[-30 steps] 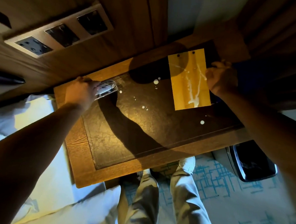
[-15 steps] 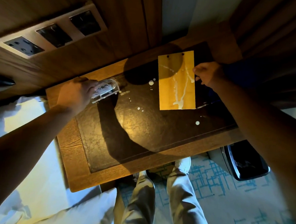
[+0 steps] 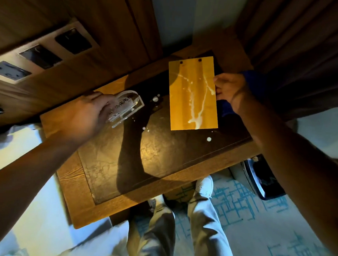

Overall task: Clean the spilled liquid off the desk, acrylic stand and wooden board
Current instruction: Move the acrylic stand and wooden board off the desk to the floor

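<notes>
Left hand – fingers wrapped around acrylic stand at desk rear-left | right hand – pinching wooden board right edge, blue cloth behind | white liquid streaks board, droplets on desk.

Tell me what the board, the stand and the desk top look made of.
Board: pale wood, smooth, faint lengthwise grain under white streaks. Stand: clear plastic or acrylic, see-through with bright edges. Desk: grained wooden frame around a dark veined inset, glossy, perhaps stone or leather under glass.

Near half of the table lies bare and open to reach, while the far half is crowded by the acrylic stand, wooden board and scattered white drops.
</notes>
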Available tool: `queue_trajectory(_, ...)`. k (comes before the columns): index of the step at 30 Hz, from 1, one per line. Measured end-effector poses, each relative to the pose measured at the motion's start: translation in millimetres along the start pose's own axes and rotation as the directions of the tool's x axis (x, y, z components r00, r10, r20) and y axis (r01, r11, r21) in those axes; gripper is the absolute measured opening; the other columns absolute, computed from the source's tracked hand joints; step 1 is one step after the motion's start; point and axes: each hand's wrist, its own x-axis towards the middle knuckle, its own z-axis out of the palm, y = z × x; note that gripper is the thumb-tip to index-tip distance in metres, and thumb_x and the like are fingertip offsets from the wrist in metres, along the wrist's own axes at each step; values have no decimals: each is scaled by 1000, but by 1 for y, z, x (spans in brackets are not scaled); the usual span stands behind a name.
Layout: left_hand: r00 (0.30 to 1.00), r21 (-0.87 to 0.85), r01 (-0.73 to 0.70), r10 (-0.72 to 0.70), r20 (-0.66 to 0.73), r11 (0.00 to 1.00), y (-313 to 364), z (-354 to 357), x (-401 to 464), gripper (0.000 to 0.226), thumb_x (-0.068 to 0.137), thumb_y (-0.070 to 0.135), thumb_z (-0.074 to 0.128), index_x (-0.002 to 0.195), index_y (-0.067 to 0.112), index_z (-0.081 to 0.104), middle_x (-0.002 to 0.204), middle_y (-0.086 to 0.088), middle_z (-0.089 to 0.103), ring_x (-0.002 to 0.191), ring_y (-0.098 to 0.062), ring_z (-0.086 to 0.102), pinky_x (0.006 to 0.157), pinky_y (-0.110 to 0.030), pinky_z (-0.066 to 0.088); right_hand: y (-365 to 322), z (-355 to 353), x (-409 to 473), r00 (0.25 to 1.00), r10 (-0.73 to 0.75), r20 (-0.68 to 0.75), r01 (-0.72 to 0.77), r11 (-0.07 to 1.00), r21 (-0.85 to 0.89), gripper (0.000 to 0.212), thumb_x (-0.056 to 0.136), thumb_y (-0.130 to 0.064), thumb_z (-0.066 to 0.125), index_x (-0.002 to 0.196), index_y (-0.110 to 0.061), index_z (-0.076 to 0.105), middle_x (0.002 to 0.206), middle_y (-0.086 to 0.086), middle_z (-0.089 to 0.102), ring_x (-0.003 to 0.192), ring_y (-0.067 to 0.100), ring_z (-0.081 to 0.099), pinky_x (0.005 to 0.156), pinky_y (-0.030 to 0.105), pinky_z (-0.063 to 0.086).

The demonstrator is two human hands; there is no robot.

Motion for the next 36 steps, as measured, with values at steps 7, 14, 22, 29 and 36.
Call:
queue_trajectory(7,978,31,-154,157,-134,988,57,-9,28,24,102,15,50,115,3,67,99,-16,67,89,-27,53,86,-48,45,-8,-61,-49,995,-32,-93,37,998,53,19,104,-16,48,115,-6,58,98,8,68,84,18,67,65,25,58)
queue_trajectory(14,922,107,-338,352,-163,935,124,-25,58,24,101,16,55,116,3,68,98,-15,68,89,-32,50,76,-39,39,0,-120,-135,966,-74,-248,100,990,95,22,102,-14,51,87,-21,66,73,-8,67,64,-3,66,58,17,55)
queue_trajectory(22,751,68,-644,646,-135,762,202,4,78,25,100,16,54,115,2,69,101,-16,70,93,-37,55,80,-44,44,81,-174,-242,799,54,-599,177,931,321,15,97,-13,61,88,-14,72,68,-3,73,60,9,67,59,25,57)
queue_trajectory(29,540,-70,-842,836,-97,536,321,62,72,21,99,16,57,113,6,70,95,-10,68,92,-32,53,81,-46,47,188,-199,-334,667,154,-729,234,885,401,16,97,-18,61,88,-15,73,82,11,61,72,20,56,74,33,55)
queue_trajectory(36,237,-128,-963,971,18,237,447,150,35,21,95,23,56,106,14,72,88,-6,67,86,-34,56,75,-42,43,321,-211,-427,449,393,-803,229,818,528,22,99,-15,57,84,-17,73,71,-4,66,64,8,57,63,21,53)
